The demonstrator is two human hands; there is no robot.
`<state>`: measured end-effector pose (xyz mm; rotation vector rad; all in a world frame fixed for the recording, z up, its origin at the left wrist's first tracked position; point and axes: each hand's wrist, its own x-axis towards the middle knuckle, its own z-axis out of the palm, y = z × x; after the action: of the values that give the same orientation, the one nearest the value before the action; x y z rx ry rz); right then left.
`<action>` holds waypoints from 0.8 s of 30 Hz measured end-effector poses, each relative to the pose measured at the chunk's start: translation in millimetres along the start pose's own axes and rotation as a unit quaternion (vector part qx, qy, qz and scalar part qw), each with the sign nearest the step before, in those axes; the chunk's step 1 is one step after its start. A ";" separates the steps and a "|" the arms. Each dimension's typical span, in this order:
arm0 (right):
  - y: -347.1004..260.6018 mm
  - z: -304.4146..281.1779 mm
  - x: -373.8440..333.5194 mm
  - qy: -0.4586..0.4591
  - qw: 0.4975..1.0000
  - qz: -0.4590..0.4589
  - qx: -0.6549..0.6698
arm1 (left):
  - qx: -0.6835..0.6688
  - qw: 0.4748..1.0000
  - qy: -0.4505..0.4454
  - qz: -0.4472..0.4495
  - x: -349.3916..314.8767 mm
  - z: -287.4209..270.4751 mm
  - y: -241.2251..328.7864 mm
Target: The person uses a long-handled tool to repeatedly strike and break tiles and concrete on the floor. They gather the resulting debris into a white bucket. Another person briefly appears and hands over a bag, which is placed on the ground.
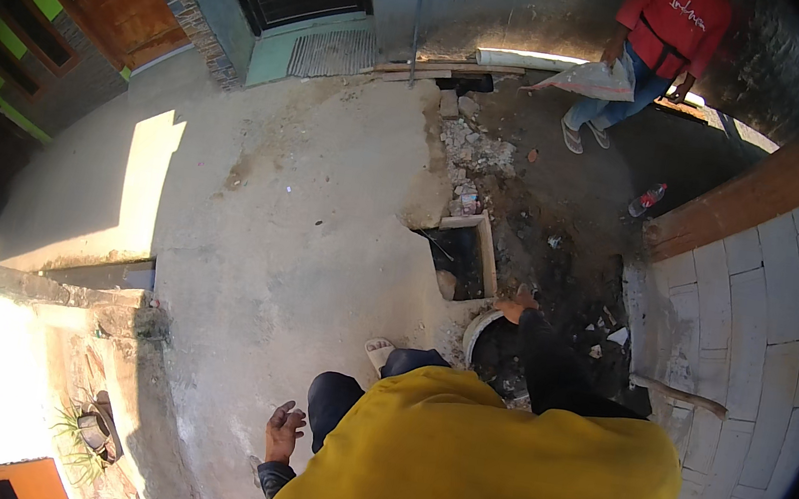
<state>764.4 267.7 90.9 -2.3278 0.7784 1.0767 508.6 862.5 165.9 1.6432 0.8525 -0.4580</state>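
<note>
My right hand (516, 305) is at the far rim of a pale round bucket (472, 338), its fingers seemingly closed on the edge. Dark, wet-looking muck shows inside the bucket, partly hidden by my sleeve. Just beyond lies a square opening in the ground with a concrete rim (490, 253); a rounded, lighter lump (446, 283) sits in its dark inside. Off to the left, beside my knee, my left hand (285, 431) hangs with loosely bent fingers apart, and nothing can be made out in it.
Another person in a red shirt (673, 28) stands at the far right, holding a pale sack (598, 82). Broken rubble (478, 149) runs beyond the opening. A plastic bottle (646, 199) lies near the right wall (757, 297). A wooden handle (678, 393) lies at right.
</note>
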 end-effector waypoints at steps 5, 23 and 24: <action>-60.8 -95.5 -8.4 0.135 0.989 0.051 -0.016 | 0.174 0.982 -0.037 0.065 95.7 -47.0 73.8; -650.0 32.8 -200.0 0.066 0.887 -0.441 -0.123 | 0.528 0.730 -0.184 0.394 299.3 24.4 467.4; -642.9 43.9 -198.5 0.094 0.915 -0.358 -0.163 | 0.599 0.712 -0.139 0.338 298.1 32.9 475.5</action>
<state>1057.3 826.7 328.3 -2.6725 -0.2434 0.6829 1060.9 885.7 268.7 2.7751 -0.5173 -0.7648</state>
